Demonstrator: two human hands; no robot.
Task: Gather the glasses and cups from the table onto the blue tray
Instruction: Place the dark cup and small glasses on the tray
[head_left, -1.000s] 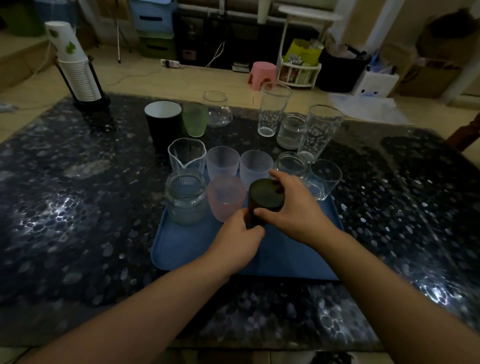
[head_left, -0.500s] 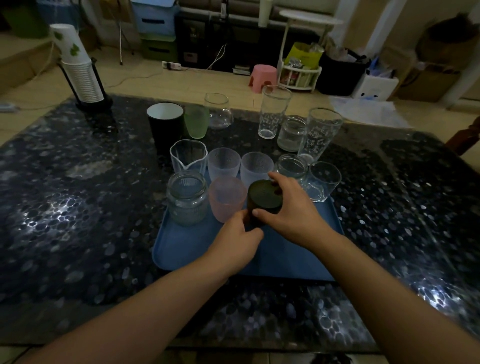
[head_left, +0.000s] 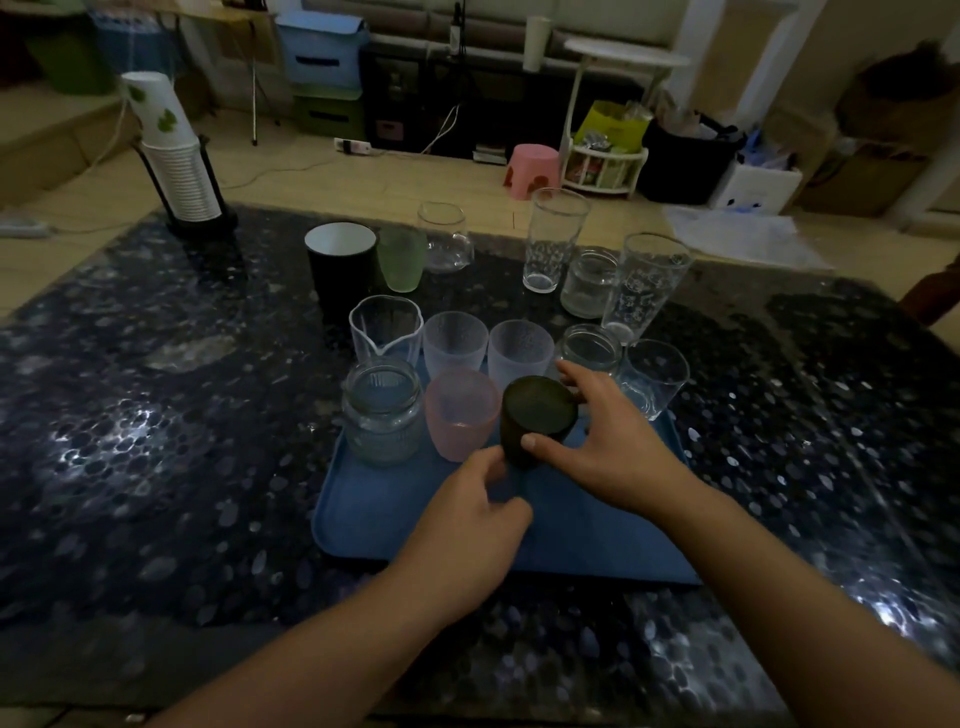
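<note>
A dark green cup (head_left: 537, 415) stands on the blue tray (head_left: 379, 512), to the right of a pink cup (head_left: 460, 413) and a clear jar (head_left: 382, 410). My right hand (head_left: 602, 441) wraps the dark cup from the right, thumb on its front. My left hand (head_left: 467, 525) is just below it, fingers curled, a fingertip near the cup's base. Behind stand a spouted glass (head_left: 387, 330), two frosted cups (head_left: 485, 345) and two short glasses (head_left: 621, 361). On the table beyond the tray wait a black cup (head_left: 340, 267), a green cup (head_left: 401, 259) and several clear glasses (head_left: 556, 239).
A stack of paper cups in a black holder (head_left: 179, 156) stands at the table's far left corner. The dark pebble-patterned table (head_left: 156, 467) spreads left and right of the tray. The tray's near half is bare blue surface.
My left hand has slipped down and back from the dark cup's side. My right hand stays around the cup, which has hardly moved on the tray.
</note>
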